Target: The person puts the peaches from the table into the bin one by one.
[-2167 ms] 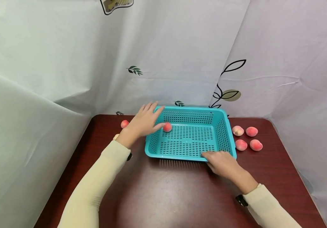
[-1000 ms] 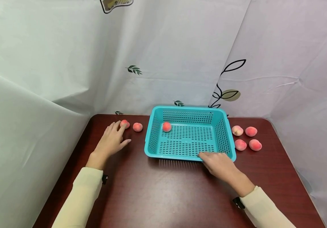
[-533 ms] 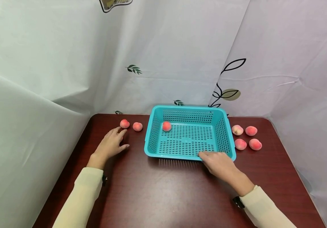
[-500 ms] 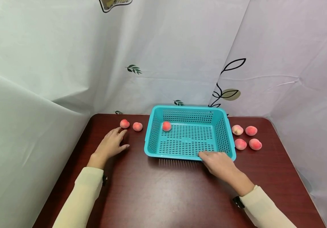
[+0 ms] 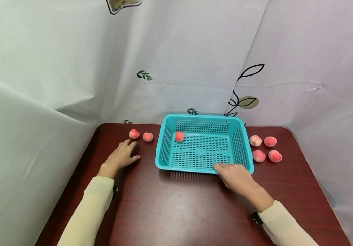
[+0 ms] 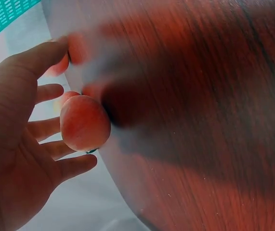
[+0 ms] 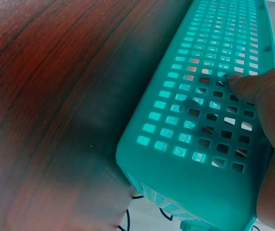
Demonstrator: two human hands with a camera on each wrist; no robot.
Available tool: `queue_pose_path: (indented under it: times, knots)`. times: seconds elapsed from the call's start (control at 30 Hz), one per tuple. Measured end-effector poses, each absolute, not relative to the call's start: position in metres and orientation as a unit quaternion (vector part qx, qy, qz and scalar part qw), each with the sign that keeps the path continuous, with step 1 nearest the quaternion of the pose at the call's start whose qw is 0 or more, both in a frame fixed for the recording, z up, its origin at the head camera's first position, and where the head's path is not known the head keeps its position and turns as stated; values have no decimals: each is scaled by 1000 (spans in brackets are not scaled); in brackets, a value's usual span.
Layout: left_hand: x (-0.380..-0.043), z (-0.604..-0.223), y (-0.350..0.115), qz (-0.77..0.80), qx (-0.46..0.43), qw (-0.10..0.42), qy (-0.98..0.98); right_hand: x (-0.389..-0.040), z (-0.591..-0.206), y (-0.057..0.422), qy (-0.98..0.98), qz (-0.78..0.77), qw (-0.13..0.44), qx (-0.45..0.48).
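Observation:
My right hand [image 5: 235, 177] grips the front rim of a turquoise plastic basket [image 5: 192, 169] near its right corner; in the right wrist view the thumb [image 7: 253, 89] lies against the perforated outer wall. One pink-red peach [image 5: 179, 136] sits inside, toward the left. On the left, my left hand [image 5: 121, 156] is low over the table, fingers spread and thumb apart. In the left wrist view a peach [image 6: 85, 122] rests on the table in front of these fingers; the hand hides it in the head view. Two more peaches, one farther left [image 5: 134, 134] and one nearer the basket [image 5: 147, 137], lie behind it.
Several peaches [image 5: 259, 156] stand in a cluster right of the basket, close to its wall. The dark red-brown wooden table [image 5: 176, 208] has rounded back corners, and its back edge meets a pale patterned cloth [image 5: 195, 68]. Cloth also hangs along both sides.
My left hand has moved left from above the basket, past the two back peaches, then slightly nearer and down to the peach beneath it. The right hand and basket have stayed in place.

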State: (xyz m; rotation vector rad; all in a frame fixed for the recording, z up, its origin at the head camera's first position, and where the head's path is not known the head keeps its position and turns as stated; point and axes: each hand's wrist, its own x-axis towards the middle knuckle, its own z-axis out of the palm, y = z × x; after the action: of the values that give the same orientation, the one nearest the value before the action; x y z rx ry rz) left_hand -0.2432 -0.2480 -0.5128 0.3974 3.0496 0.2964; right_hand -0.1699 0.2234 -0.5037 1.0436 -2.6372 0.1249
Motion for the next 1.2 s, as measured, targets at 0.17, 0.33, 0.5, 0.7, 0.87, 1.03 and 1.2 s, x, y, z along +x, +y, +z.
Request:
queue_pose_path:
  times: [0.17, 0.33, 0.5, 0.7, 0.87, 1.03, 1.2]
  knots:
    - [-243, -515, -250, 97, 125, 30, 987, -169, -503, 223, -918, 46, 149, 364]
    - [-244, -520, -252, 90, 132, 16, 987, -168, -503, 223, -920, 47, 145, 360]
    - [-245, -525, -255, 81, 139, 7, 987, -167, -504, 222, -922, 48, 142, 358]
    - [-245, -525, -256, 76, 146, -10, 986, -168, -506, 223, -920, 47, 150, 359]
    - [-244, -527, -256, 74, 158, -27, 984, -168, -506, 222, -920, 45, 151, 358]
    - [-244, -526, -256, 73, 162, -33, 983, -167, -506, 222, -920, 43, 152, 357]
    - [-242, -524, -253, 77, 164, -45, 982, -168, -506, 222, -917, 44, 162, 362]
